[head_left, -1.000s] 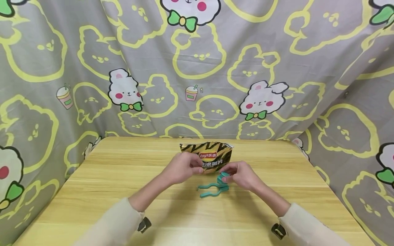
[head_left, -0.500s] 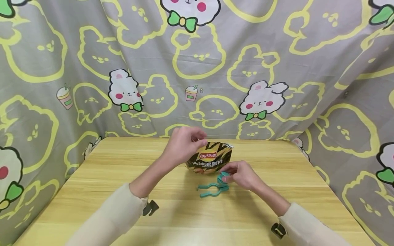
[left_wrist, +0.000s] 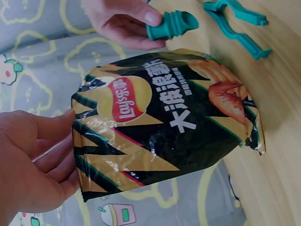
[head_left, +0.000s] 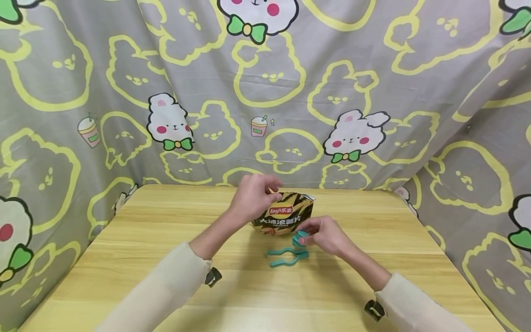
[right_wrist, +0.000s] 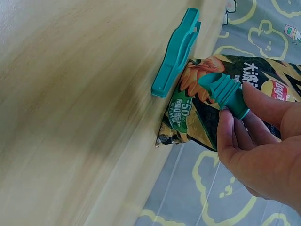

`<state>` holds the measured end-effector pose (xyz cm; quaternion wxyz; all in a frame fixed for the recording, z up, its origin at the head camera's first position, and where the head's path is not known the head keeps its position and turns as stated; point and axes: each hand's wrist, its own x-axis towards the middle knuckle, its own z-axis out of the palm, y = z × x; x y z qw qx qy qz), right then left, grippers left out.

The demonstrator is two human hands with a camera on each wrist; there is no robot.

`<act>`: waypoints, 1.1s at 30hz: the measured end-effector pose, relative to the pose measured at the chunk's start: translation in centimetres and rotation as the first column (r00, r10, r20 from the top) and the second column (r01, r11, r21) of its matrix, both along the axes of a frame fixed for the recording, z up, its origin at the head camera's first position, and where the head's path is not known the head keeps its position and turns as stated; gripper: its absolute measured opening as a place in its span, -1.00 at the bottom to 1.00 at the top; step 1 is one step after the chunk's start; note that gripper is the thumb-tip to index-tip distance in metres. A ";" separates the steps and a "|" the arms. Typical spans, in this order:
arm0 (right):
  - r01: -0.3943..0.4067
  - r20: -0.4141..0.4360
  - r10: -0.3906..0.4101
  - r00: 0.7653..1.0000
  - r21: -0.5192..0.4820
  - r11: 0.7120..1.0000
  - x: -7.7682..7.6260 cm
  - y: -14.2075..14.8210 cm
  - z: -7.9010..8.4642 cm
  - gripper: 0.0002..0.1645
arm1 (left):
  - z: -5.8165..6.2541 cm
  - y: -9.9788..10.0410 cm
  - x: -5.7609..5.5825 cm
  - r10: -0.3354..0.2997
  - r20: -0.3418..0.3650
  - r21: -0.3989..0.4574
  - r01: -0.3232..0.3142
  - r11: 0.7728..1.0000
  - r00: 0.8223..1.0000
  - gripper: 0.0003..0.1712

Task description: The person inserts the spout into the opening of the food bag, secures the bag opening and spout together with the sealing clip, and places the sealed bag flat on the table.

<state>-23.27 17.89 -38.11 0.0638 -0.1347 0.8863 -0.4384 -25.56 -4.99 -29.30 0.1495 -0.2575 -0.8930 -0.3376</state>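
A black-and-gold Lay's potato chip bag (head_left: 288, 214) stands upright toward the back of the table. My left hand (head_left: 250, 198) pinches its upper left edge. In the left wrist view that hand (left_wrist: 33, 160) has the thumb at the top edge and the other fingers partly behind the bag. My right hand (head_left: 327, 236), low beside the bag's right side, holds a teal ribbed spout (right_wrist: 225, 93) between thumb and fingers. Its slanted mouth points away from the palm. Just in front of the bag, a teal bag clip (head_left: 286, 260) lies with its two arms spread apart.
The wooden table (head_left: 166, 276) carries these things. A grey curtain (head_left: 282, 83) with yellow outlines and white rabbit prints hangs behind it and along both sides. Dark straps (head_left: 375, 310) show near the cuffs of both sleeves.
My left hand has risen from in front of the bag's left side to its top left edge, uncovering more lettering. My right hand stays in place with the spout.
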 end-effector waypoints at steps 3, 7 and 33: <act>-0.014 -0.012 0.014 1.000 0.015 1.000 0.1 0.2 0.4 -0.72 | -0.2 0.1 -0.2 -0.009 -0.030 -0.002 0.009 1.000 1.000 -0.87; -0.023 -0.018 0.024 1.000 0.030 0.999 0.1 0.6 1.5 -0.73 | -0.4 0.3 -0.3 -0.026 -0.064 -0.005 0.026 1.000 0.998 -0.91; -0.012 -0.097 0.023 0.995 0.118 0.993 -1.2 3.5 8.7 -0.69 | -1.3 0.9 -0.8 -0.059 -0.148 -0.018 0.057 0.998 0.987 -0.92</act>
